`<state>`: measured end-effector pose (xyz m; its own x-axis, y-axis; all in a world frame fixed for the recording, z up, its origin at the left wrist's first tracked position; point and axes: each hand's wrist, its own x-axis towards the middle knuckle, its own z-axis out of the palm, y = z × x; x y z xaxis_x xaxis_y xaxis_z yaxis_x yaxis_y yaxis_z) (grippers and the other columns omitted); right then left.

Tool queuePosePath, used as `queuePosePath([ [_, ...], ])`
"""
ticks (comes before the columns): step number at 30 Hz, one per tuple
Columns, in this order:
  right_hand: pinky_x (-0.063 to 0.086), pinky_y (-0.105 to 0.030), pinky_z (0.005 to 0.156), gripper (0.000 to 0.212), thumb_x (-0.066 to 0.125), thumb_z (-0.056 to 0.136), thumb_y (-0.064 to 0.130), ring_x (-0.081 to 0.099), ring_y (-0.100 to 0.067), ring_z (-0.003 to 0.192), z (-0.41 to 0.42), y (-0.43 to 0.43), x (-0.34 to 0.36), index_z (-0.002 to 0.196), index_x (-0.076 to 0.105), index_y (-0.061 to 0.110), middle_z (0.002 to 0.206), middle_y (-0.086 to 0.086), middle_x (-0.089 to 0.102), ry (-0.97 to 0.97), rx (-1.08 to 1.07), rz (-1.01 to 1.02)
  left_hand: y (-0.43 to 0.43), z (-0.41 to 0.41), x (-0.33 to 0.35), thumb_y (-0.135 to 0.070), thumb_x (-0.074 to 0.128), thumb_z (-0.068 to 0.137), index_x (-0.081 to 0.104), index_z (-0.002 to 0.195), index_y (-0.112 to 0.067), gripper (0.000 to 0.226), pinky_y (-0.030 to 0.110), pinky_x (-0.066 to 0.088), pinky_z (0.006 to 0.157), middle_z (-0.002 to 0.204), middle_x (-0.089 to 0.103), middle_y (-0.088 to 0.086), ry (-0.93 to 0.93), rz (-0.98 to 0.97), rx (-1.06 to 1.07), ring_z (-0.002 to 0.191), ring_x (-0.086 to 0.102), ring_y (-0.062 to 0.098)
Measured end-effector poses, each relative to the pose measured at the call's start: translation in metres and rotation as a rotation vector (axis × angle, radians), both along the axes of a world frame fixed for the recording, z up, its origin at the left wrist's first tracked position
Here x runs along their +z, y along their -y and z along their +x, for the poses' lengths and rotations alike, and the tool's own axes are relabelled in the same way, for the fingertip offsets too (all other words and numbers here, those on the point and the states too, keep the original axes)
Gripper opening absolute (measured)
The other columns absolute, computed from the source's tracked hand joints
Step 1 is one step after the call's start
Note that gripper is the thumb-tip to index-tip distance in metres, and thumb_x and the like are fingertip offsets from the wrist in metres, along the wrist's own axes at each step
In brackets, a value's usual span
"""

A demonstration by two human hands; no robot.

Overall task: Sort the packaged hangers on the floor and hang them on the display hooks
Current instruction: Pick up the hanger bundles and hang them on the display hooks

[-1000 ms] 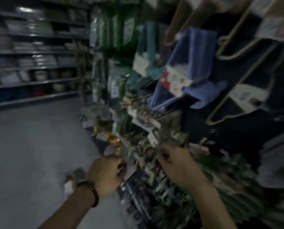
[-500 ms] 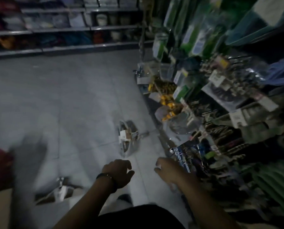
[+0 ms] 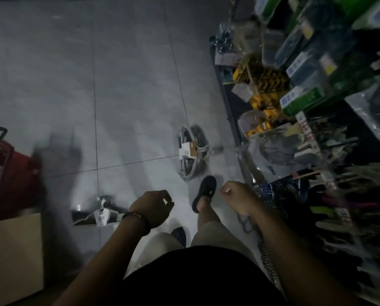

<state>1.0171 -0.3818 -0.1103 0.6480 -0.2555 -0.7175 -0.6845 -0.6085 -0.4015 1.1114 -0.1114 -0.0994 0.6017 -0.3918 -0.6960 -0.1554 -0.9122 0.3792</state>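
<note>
Down on the grey tiled floor (image 3: 129, 85), seen from the head camera, lie two packs of hangers. One pack of white hangers (image 3: 190, 155), with a white and brown card on it, lies out in front of the person, close to the bottom of the display rack (image 3: 317, 120) on the right. The second pack of hangers (image 3: 100, 214) lies nearer, to the left of the person's legs, just beside a cardboard box (image 3: 14, 250). Its shiny hook points away from the person. The two packs are well apart, and both hands are apart from them.

The left hand (image 3: 150, 208) hangs over the floor between the two packs. Its fingers are bent softly and it holds nothing. A dark band (image 3: 138, 219) goes round its wrist. The right hand (image 3: 237, 199) is near the low part of the rack. Its fingers are curled in like a fist and only its back shows, so I cannot tell if something small is inside.

A foot in a black sandal (image 3: 205, 191) stands between the two hands, just below the far pack. A big red thing (image 3: 12, 173) sits at the left edge, behind the box. The rack is full of hanging packs, some yellow, some green, but they are blurry and dim.
</note>
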Motion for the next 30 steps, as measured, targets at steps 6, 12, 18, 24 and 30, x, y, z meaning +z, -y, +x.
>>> queuePosePath([
  [6,0.056,-0.039,0.08,0.028,0.054,0.105,0.03,0.067,-0.026,0.091,0.111,0.064,-0.06,0.109,0.07,0.007,0.106,-0.011,0.072,-0.05,0.006,0.058,0.056,0.088,-0.039,-0.039,0.061,0.097,0.07,0.109,-0.03,0.018,0.037,0.058,0.087,0.101,0.076,-0.006,-0.016,0.039,0.074,0.097,0.07,0.019],
  [12,0.051,-0.034,0.073,0.025,0.053,0.104,0.03,0.063,-0.024,0.086,0.224,0.115,-0.185,0.102,0.067,0.009,0.102,-0.011,0.07,-0.157,0.009,0.061,0.132,0.187,-0.15,-0.034,0.062,0.1,0.068,0.118,-0.024,0.022,0.024,0.052,0.082,0.105,0.073,-0.003,-0.152,-0.006,0.177,0.096,0.069,0.018],
  [18,0.053,-0.034,0.073,0.029,0.049,0.106,0.03,0.068,-0.033,0.089,0.308,0.138,-0.363,0.093,0.064,0.007,0.096,-0.014,0.072,-0.253,0.115,0.066,0.189,0.269,-0.353,-0.03,0.058,0.102,0.061,0.134,-0.017,0.035,0.029,0.046,0.094,0.129,0.067,0.006,-0.332,0.065,0.247,0.119,0.064,0.026],
  [24,0.046,-0.031,0.073,0.019,0.051,0.101,0.021,0.066,-0.032,0.101,0.344,0.127,-0.563,0.085,0.053,0.011,0.093,-0.009,0.059,-0.425,0.069,0.14,0.208,0.316,-0.579,-0.021,0.067,0.095,0.048,0.146,-0.014,0.055,0.038,0.053,0.096,0.134,0.063,0.011,-0.461,0.117,0.469,0.117,0.064,0.032],
  [30,0.06,-0.045,0.087,0.04,0.065,0.082,0.045,0.067,-0.029,0.093,0.322,0.092,-0.692,0.109,0.061,0.015,0.104,-0.009,0.068,-0.501,-0.111,0.195,0.212,0.314,-0.704,-0.003,0.077,0.083,0.043,0.145,-0.012,0.071,0.033,0.055,0.069,0.121,0.064,0.004,-0.647,0.007,0.701,0.103,0.067,0.028],
])
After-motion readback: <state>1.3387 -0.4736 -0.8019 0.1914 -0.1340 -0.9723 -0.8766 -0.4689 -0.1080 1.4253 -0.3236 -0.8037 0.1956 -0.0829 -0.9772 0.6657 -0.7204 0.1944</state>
